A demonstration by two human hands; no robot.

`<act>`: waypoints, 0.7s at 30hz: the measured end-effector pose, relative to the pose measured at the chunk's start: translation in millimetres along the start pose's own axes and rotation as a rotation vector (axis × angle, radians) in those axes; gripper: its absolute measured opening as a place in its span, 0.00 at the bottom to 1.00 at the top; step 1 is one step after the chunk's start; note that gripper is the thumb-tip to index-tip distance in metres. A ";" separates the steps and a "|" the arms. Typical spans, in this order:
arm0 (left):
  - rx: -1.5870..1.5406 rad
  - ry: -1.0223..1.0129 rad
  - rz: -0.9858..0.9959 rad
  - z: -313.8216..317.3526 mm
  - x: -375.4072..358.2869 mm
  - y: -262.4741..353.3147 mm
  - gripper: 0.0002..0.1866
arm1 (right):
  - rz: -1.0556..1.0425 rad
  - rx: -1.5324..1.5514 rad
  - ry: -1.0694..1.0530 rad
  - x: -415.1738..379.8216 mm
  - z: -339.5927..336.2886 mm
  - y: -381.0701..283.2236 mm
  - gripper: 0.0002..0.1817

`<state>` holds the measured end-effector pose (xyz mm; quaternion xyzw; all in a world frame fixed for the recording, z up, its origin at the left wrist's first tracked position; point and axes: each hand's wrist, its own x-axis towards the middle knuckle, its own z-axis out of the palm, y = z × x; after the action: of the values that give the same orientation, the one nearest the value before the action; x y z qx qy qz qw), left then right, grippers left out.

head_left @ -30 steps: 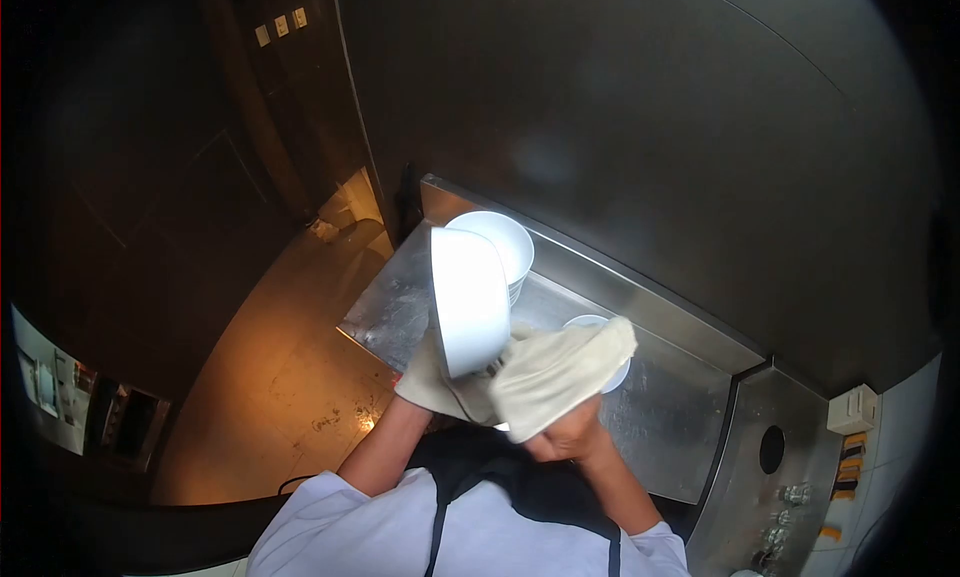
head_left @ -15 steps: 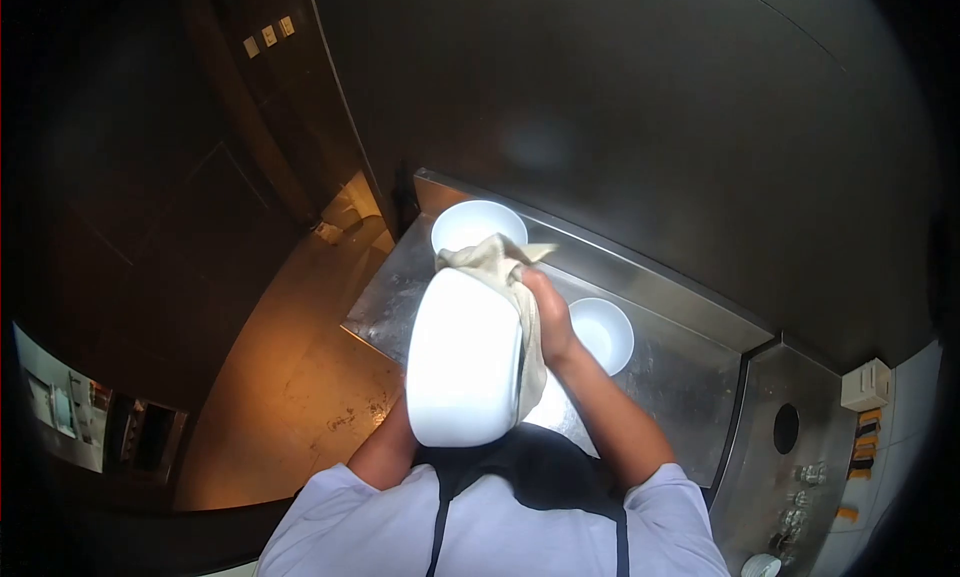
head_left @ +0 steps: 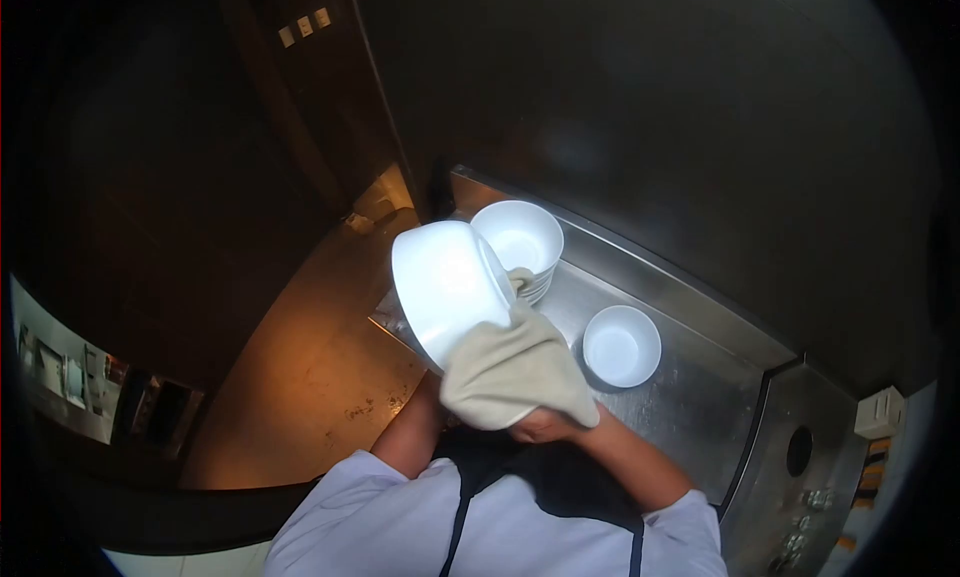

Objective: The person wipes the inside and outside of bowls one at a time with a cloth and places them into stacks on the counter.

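Observation:
A large white bowl (head_left: 445, 282) is held tilted in the air, its base turned to the right. My left forearm (head_left: 412, 425) reaches up behind this bowl, which hides the hand bearing it. A beige cloth (head_left: 520, 367) hangs over the bowl's lower right edge, and a corner of it shows near the base. My right hand (head_left: 545, 426) is closed on the cloth, most of its fingers covered. Just behind the held bowl stands a stack of white bowls (head_left: 525, 239). One smaller-looking white bowl (head_left: 622, 347) sits upright on the counter, right of the cloth.
A steel counter (head_left: 690, 407) with a raised back edge runs along the dark wall. To the right, a counter section has a round dark hole (head_left: 799, 451) and several glasses (head_left: 800, 527). A white box (head_left: 880, 414) stands at the far right. Brown floor (head_left: 290, 377) lies left.
The held bowl has tipped and shifted up and left relative to the counter. My right hand has brought the cloth down from the bowl's top toward me. The view has shifted slightly.

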<state>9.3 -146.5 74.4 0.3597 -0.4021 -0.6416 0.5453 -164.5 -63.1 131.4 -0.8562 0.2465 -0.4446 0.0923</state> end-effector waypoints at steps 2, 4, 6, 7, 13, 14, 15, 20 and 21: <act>0.012 -0.016 -0.025 2.6 -1.2 -2.7 0.13 | 0.018 0.062 -0.078 16.1 -10.2 6.2 0.25; 0.064 -0.038 -0.049 6.5 -3.5 -7.1 0.13 | -0.042 -0.063 -0.018 62.8 -38.7 -4.1 0.24; 0.079 -0.046 -0.056 7.6 -3.5 -10.5 0.12 | 0.112 0.065 -0.026 78.0 -51.1 9.7 0.22; 0.074 -0.046 -0.055 7.7 -2.8 -11.7 0.12 | 0.235 0.254 0.058 77.1 -43.5 32.8 0.22; 0.216 0.022 0.092 -9.4 26.6 -8.1 0.11 | 0.895 0.901 0.335 9.4 46.0 59.9 0.31; 0.302 0.049 0.157 -13.8 36.7 -6.1 0.11 | 0.969 1.093 0.412 2.8 57.0 52.9 0.29; 0.393 0.080 0.229 -18.3 46.8 -5.1 0.11 | 1.043 1.271 0.503 -3.9 68.1 45.8 0.27; 0.833 0.171 0.537 -35.4 100.1 5.8 0.10 | 1.024 0.788 0.067 -9.4 39.2 23.0 0.17; 0.892 0.170 0.561 -37.2 108.5 7.7 0.09 | 1.011 0.672 0.089 -14.5 36.8 24.1 0.15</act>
<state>29.9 -259.0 63.3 0.4859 -0.6709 -0.2064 0.5207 -150.1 -78.8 90.4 -0.5376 0.4724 -0.4344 0.5469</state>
